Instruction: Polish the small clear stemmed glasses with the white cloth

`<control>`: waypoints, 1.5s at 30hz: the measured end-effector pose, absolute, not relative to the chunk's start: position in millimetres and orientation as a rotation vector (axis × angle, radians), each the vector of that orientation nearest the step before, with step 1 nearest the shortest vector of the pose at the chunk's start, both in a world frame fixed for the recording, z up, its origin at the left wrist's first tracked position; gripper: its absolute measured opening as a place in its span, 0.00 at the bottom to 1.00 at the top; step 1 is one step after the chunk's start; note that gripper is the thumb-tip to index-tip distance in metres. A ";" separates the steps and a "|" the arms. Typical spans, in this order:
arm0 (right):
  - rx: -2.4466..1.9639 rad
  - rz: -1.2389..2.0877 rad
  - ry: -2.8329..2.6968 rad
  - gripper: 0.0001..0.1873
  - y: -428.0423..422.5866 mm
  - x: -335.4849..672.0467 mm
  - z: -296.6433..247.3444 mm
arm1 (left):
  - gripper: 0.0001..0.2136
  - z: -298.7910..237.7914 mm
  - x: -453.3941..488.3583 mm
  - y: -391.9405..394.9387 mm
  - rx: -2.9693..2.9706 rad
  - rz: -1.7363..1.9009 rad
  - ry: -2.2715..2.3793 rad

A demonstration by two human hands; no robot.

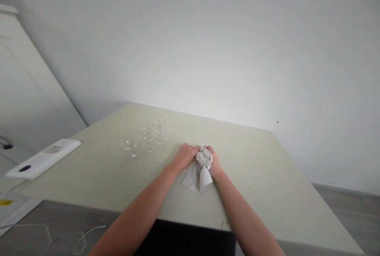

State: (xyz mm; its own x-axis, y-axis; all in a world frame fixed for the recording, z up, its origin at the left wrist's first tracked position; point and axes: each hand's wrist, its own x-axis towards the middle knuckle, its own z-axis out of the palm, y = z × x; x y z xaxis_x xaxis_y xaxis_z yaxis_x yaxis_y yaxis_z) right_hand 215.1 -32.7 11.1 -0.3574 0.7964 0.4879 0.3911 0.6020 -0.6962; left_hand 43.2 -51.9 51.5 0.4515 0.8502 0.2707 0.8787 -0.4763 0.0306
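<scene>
Near the middle of the table, my left hand (187,155) and my right hand (214,160) are close together, both with fingers closed. Between them is a bunched white cloth (204,157), its loose end hanging down onto the tabletop. My right hand wraps the cloth from the right side. A thin curved clear edge shows beyond my left fingers, apparently part of a glass (183,144) lying sideways in that hand; the cloth and fingers hide most of it. Several clear stemmed glasses (148,134) stand upright to the left of my hands.
The pale table (252,200) meets a white wall (208,50) at the back. A white power strip (44,159) lies at its left edge, its cord hanging off. A white cabinet (32,73) stands at the left. Thin white cables (86,238) lie on the grey floor.
</scene>
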 end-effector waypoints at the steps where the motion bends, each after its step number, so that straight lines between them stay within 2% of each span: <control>1: -0.939 0.563 -1.961 0.01 -31.8 214.5 10.4 | 0.09 51.5 43.4 -51.8 -2.564 -0.387 -1.550; 7: -0.891 0.330 -2.033 0.03 -32.6 217.3 15.1 | 0.08 47.9 45.2 -51.4 -2.604 -0.368 -1.597; 16: -0.924 0.232 -2.112 0.05 -34.2 217.4 17.8 | 0.11 44.9 45.2 -49.7 -2.621 -0.369 -1.691; 19: -0.927 0.222 -2.137 0.02 -34.8 218.5 17.8 | 0.12 45.0 46.3 -50.8 -2.663 -0.391 -1.720; 23: -0.909 0.202 -2.130 0.03 -35.3 218.5 19.2 | 0.11 45.7 45.4 -51.2 -2.652 -0.468 -1.739; 31: -0.947 0.175 -2.181 0.02 -33.1 218.1 14.8 | 0.11 43.1 46.9 -47.4 -2.626 -0.276 -1.734; 41: -0.982 0.233 -2.157 0.07 -30.2 219.6 14.3 | 0.11 47.3 46.9 -50.4 -2.603 -0.307 -1.733; 45: -0.960 0.264 -2.190 0.06 -28.5 220.5 13.7 | 0.11 47.4 46.3 -50.0 -2.608 -0.343 -1.753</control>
